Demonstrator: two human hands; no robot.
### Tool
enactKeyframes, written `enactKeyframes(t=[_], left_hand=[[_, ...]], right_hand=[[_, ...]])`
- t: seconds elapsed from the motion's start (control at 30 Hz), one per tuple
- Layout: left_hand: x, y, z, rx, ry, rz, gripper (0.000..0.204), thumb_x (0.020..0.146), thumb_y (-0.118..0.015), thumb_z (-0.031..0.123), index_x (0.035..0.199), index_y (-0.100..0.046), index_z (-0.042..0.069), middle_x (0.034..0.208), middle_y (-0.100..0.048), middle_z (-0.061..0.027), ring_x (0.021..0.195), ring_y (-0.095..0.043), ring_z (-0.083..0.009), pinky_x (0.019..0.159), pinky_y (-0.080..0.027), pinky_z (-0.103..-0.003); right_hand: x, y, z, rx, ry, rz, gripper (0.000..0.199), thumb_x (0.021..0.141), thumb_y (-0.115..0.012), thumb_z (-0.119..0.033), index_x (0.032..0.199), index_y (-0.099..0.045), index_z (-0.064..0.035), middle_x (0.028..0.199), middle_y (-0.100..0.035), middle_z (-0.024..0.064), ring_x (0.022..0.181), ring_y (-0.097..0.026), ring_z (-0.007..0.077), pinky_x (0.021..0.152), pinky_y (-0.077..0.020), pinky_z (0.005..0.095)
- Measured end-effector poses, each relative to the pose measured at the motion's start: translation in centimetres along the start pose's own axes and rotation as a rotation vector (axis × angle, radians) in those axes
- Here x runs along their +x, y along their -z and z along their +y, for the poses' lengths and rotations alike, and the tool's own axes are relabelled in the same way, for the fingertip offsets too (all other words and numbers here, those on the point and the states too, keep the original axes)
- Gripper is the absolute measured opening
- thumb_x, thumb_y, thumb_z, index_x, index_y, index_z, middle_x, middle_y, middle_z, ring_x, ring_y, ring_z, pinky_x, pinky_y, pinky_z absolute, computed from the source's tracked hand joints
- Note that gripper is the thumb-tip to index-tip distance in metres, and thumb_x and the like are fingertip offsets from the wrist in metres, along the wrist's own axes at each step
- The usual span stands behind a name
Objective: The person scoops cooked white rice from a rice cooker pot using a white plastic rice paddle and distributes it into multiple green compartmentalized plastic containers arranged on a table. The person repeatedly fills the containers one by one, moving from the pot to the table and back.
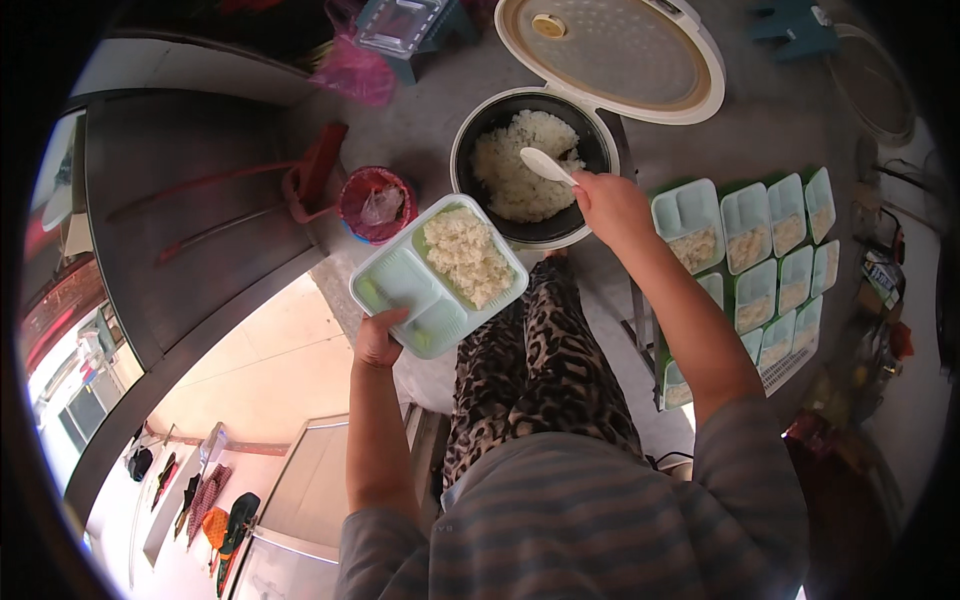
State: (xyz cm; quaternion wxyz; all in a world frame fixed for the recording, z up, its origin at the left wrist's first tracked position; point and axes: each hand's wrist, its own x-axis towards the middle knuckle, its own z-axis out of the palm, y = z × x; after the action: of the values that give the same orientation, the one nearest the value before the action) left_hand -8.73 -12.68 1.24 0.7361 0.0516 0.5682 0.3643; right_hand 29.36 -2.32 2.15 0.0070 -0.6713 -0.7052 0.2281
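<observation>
My left hand [380, 337] grips the corner of a pale green compartment tray [392, 280], thumb on its inside. White rice [468, 262] fills the tray's large compartment; the two smaller ones hold no food. In my right hand [612, 203] is a white rice paddle [545, 164], its blade over the cooker's pot. A big rice cooker [462, 160] stands in front of me with its lid [620, 50] swung back. Cooked rice [520, 150] lies in its dark pot, with part of the dark bottom showing near the paddle.
Several compartment trays with rice [745, 215] stand in rows on a table to the right. A red-lined bin [377, 205] is beside the held tray, near a red long-handled dustpan [312, 185]. Clear plastic containers [402, 25] rest on a blue-green stool at the back left.
</observation>
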Motion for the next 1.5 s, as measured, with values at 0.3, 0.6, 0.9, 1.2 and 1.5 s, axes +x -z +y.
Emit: enactKeyframes(t=[0.3,0.6,0.9,1.2,1.5], left_hand=[[0.0,1.8,-0.9,-0.04,0.017,0.066,0.061,0.068,-0.056,-0.004,0.129,-0.048,0.002,0.116,-0.059,-0.011,0.109,-0.058,-0.0303,0.094,-0.05,-0.043],[1.0,1.8,-1.1,-0.099,0.05,0.07,0.056,0.071,-0.056,-0.006,0.126,-0.051,0.001,0.114,-0.061,-0.0113,0.104,-0.061,-0.0285,0.09,-0.05,-0.041],[0.5,2.1,-1.4,-0.12,0.047,0.055,0.057,0.071,-0.056,-0.006,0.127,-0.05,0.003,0.116,-0.06,-0.0105,0.106,-0.06,-0.0284,0.093,-0.049,-0.042],[0.0,-0.3,-0.1,-0.13,0.028,0.03,0.06,0.07,-0.054,-0.007,0.129,-0.048,0.001,0.119,-0.059,-0.0122,0.109,-0.058,-0.0301,0.096,-0.048,-0.043],[1.4,-6.6,-0.6,-0.256,-0.009,-0.052,0.062,0.07,-0.055,-0.006,0.13,-0.045,-0.003,0.121,-0.057,-0.0165,0.11,-0.057,-0.034,0.097,-0.048,-0.045]], right_hand=[[2.2,-6.3,0.0,-0.071,0.069,-0.25,0.017,0.083,-0.056,-0.021,0.081,-0.069,-0.0106,0.08,-0.065,0.0108,0.079,-0.063,0.0323,0.067,-0.0513,0.0449],[7.6,-7.1,1.2,0.135,0.199,-0.498,0.021,0.084,-0.058,-0.027,0.087,-0.07,-0.011,0.083,-0.068,0.0101,0.08,-0.064,0.0314,0.07,-0.0504,0.0429],[8.0,-3.9,2.2,0.78,-0.235,-0.825,0.026,0.089,-0.062,-0.027,0.095,-0.068,-0.0026,0.066,-0.055,-0.0007,0.055,-0.046,0.0072,0.051,-0.0375,0.0244],[1.8,3.4,2.2,1.01,-0.295,-0.484,0.022,0.092,-0.061,-0.021,0.1,-0.068,-0.0017,0.062,-0.047,-0.0058,0.054,-0.039,0.0035,0.048,-0.0297,0.0212],[-7.0,4.3,-3.4,0.127,0.322,0.23,0.034,0.087,-0.064,-0.016,0.121,-0.064,-0.0148,0.068,-0.053,0.0061,0.06,-0.056,0.0252,0.053,-0.0446,0.0373]])
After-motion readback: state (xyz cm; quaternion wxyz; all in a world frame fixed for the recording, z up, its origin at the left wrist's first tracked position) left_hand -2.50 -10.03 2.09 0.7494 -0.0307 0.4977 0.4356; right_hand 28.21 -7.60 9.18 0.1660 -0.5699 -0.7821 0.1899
